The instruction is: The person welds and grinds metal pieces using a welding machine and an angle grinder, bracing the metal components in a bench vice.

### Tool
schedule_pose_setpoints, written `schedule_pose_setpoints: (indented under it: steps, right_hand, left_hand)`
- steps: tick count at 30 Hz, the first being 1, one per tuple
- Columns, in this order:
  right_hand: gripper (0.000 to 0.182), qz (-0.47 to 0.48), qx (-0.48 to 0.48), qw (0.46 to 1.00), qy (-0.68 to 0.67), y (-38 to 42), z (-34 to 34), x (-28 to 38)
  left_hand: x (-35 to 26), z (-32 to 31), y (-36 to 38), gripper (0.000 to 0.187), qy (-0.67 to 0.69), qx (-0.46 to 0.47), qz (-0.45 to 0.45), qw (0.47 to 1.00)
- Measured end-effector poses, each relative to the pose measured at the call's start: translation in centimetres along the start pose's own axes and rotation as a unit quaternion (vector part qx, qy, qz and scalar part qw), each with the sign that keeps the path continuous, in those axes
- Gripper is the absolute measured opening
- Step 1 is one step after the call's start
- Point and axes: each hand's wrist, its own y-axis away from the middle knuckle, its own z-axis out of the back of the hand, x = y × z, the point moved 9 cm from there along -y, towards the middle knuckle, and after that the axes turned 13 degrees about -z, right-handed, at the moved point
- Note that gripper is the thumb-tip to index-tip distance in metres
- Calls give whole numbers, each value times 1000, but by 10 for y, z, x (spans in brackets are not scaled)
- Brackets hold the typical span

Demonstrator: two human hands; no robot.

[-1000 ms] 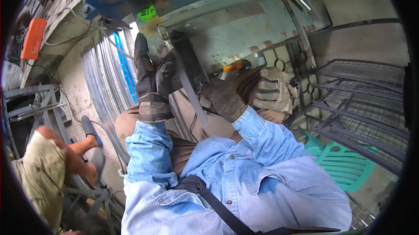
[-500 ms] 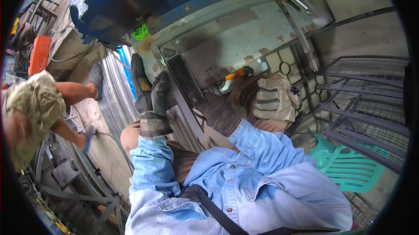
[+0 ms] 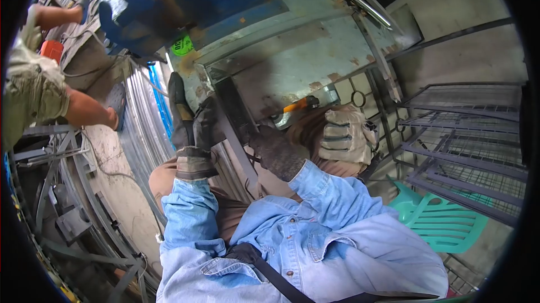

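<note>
My left hand [image 3: 197,131], in a dark glove with a striped tan cuff, lies beside the left bar of a metal frame [image 3: 232,134]. Its dark fingers look stretched out and parted in a V; shadow blurs the detail. My right hand [image 3: 278,154], in a dark knit glove, is closed at the lower end of a dark flat strip [image 3: 233,100] along that frame. Its fingertips are partly hidden. Beyond it, an orange-and-black tool [image 3: 301,104] lies by a metal panel [image 3: 292,61]. A beige glove-like item with dark slits [image 3: 346,141] rests over my brown trouser leg.
A blue metal body [image 3: 225,2] stands ahead. Dark wire racks [image 3: 467,140] and a green plastic chair [image 3: 444,218] are on the right. Corrugated sheet [image 3: 140,111], steel bars [image 3: 84,190] and a person's legs [image 3: 90,109] are on the left.
The person on the left has stepped further up and away. My view has shifted slightly; both my hands keep nearly the same place at the frame.
</note>
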Motion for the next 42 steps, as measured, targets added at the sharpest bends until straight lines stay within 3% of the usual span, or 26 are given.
schedule_pose_setpoints:
  steps: [2, 6, 7, 9, 12, 14, 18, 20, 21, 23, 27, 30, 32, 36, 39, 42]
  right_hand:
    - [28, 24, 2, 1000, -18, -2, 0, 3]
    - [23, -60, 62, 996, 0, -5, -10, -5]
    - [23, -165, 98, 973, -130, -5, -15, -22]
    - [24, -267, 131, 920, -257, 1, -24, -38]
    - [27, -174, 102, 964, -176, -1, -22, -33]
    - [30, 28, -38, 999, -7, 4, -4, -6]
    - [33, 26, -44, 999, -2, 4, -10, -10]
    - [38, 28, -38, 998, -39, 3, -13, -14]
    - [38, 26, -38, 998, -39, 1, -13, -13]
    - [41, -8, -5, 999, 31, -1, -23, -16]
    - [40, 18, -5, 1000, 18, 2, -21, -14]
    - [34, -31, 16, 998, -47, -2, -24, -20]
    - [28, -17, 2, 1000, -12, -4, -23, -19]
    - [24, -5, -28, 999, -27, -1, -15, -16]
    - [28, -24, 20, 1000, -2, 0, -26, -25]
    - [35, 22, -15, 998, 59, 3, -27, -16]
  left_hand:
    - [-2, 2, 1, 90, -6, -1, -9, 1000]
    - [-6, 2, 0, 90, -6, -1, -27, 1000]
    - [-6, 2, -1, 90, -7, -1, -30, 1000]
    - [-6, 1, -2, 90, -6, -1, -34, 999]
    - [-7, -1, -4, 90, -3, -3, -41, 999]
    - [-9, -1, -5, 90, -11, -1, -47, 999]
    - [-12, -1, -6, 92, -68, 14, -46, 997]
    - [-7, -4, -3, 91, 63, -18, 13, 998]
    - [-4, -4, -3, 91, 63, -17, 14, 998]
    - [-1, 0, -1, 92, -37, -2, -6, 999]
    - [6, 1, 6, 89, 14, -9, 55, 998]
    - [19, 5, 7, 88, -20, -8, 76, 997]
    - [-1, -3, -2, 88, 7, -14, 15, 1000]
    - [0, 0, -1, 90, -4, -6, -9, 1000]
    - [16, 3, 3, 90, -13, -9, 50, 999]
    - [15, 1, 0, 89, -6, -13, 40, 999]
